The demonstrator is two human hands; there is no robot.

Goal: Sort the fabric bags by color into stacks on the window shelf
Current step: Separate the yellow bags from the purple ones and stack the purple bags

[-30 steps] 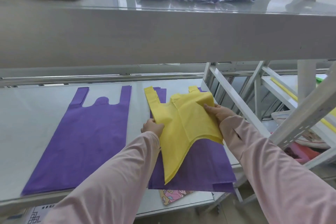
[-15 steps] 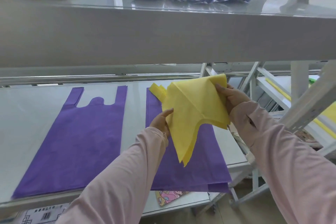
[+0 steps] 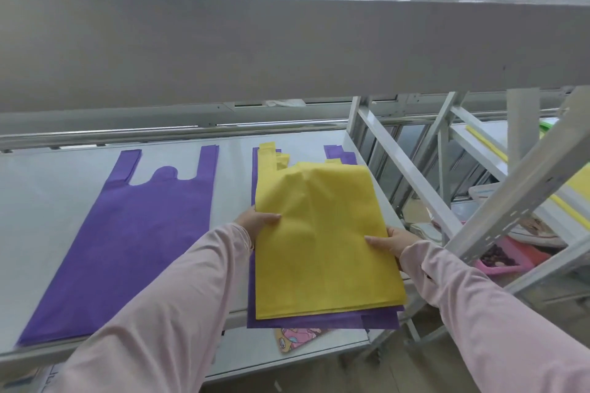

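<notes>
The left hand (image 3: 258, 220) pinches the left edge of a sheaf of yellow bags (image 3: 319, 249), thumb on top. The right hand (image 3: 391, 241) grasps the right edge a little lower. The sheaf covers most of a purple stack (image 3: 319, 323) at the right end of the window shelf (image 3: 38, 201), handles pointing away. A single purple bag (image 3: 127, 233) lies flat to the left, apart from the stack.

Pale shelf (image 3: 38, 201) with purple bag (image 3: 127, 249) left, purple stack (image 3: 303, 323) right.
</notes>
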